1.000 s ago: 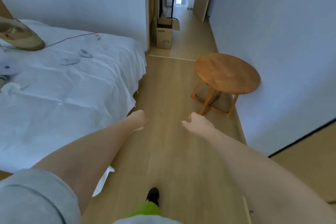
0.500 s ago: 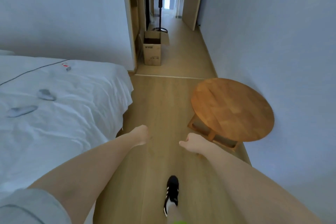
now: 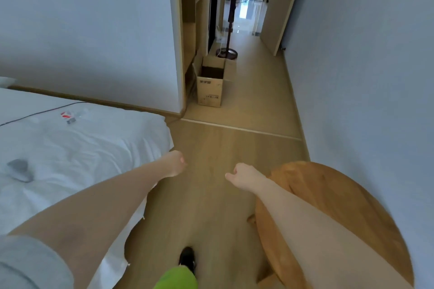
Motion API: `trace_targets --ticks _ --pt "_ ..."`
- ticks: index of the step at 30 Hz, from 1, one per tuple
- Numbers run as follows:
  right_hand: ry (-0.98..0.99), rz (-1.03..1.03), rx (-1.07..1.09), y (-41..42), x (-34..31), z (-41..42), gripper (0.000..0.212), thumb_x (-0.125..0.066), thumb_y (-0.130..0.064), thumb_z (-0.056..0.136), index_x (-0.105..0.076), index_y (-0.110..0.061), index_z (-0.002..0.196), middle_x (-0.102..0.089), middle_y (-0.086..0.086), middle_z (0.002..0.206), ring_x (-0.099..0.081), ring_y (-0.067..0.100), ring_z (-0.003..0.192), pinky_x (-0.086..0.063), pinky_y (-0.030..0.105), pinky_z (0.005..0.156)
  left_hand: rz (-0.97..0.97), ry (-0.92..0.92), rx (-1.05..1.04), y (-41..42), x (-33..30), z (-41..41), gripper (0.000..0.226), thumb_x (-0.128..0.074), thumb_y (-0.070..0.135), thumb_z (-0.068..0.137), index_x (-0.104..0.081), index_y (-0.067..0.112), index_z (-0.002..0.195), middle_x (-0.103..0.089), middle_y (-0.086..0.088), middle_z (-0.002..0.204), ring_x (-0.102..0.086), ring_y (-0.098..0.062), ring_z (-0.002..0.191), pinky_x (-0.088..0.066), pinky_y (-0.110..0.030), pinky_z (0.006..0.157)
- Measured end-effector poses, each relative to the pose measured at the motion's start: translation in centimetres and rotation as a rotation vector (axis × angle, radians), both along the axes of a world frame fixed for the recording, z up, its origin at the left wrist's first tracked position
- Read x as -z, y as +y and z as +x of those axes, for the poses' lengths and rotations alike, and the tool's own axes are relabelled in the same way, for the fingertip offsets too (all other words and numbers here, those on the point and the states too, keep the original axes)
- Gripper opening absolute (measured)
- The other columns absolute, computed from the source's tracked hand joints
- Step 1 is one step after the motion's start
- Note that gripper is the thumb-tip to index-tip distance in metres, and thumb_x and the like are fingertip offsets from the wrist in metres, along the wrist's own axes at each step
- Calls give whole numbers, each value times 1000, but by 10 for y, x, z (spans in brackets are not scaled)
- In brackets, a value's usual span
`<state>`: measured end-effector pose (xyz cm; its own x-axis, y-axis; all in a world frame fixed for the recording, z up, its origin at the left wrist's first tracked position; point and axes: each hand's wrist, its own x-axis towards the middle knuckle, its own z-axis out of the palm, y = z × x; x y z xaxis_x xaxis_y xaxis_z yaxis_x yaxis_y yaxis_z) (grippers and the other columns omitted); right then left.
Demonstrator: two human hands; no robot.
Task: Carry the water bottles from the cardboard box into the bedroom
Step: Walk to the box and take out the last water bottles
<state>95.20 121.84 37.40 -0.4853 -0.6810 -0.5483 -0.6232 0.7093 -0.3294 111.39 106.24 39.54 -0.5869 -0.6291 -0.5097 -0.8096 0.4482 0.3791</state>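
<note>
Both arms are stretched out in front over the wood floor (image 3: 211,195), and neither hand is carrying anything. The left hand (image 3: 175,163) has its fingers curled into a loose fist, empty. Same deal with the right hand (image 3: 244,175): fingers tucked in, thumb poking toward the left, gripping nothing.

The cardboard box (image 3: 211,85) sits on the floor out in the hallway, past the threshold strip, pushed up near the wooden shelving on the left. Its top flaps are open but the inside is just dark, so I can't see any bottles in it. A standing fan (image 3: 231,19) is right behind it.

Bed (image 3: 77,148) with white sheets on the left, round wooden surface (image 3: 340,206) under the right forearm. One black shoe (image 3: 187,258) shows at the bottom.
</note>
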Motion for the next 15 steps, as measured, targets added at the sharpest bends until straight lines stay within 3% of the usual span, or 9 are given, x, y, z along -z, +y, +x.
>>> trace_targets --ticks 4,8,15 --pt "11 4 1 -76 15 -78 49 -42 -47 99 -50 -9 128 -58 7 123 -57 24 105 -43 32 78 -13 -21 -15 -85 21 -77 35 -39 16 101 -51 -5 127 -53 -19 132 -52 -31 121 -41 -32 98" --pt "44 24 53 -152 18 -163 50 -42 -48 98 -51 -10 129 -58 7 126 -57 25 113 -42 32 82 -31 -42 10 -172 28 -169 36 -43 12 99 -50 1 132 -51 -16 137 -49 -29 126 -39 -30 100" --pt "4 8 191 -259 8 -293 49 -43 -49 97 -53 -12 126 -59 6 126 -58 25 112 -46 35 91 -37 -78 109 -290 12 -309 38 -31 6 99 -50 0 132 -53 -16 132 -53 -29 122 -44 -30 95"
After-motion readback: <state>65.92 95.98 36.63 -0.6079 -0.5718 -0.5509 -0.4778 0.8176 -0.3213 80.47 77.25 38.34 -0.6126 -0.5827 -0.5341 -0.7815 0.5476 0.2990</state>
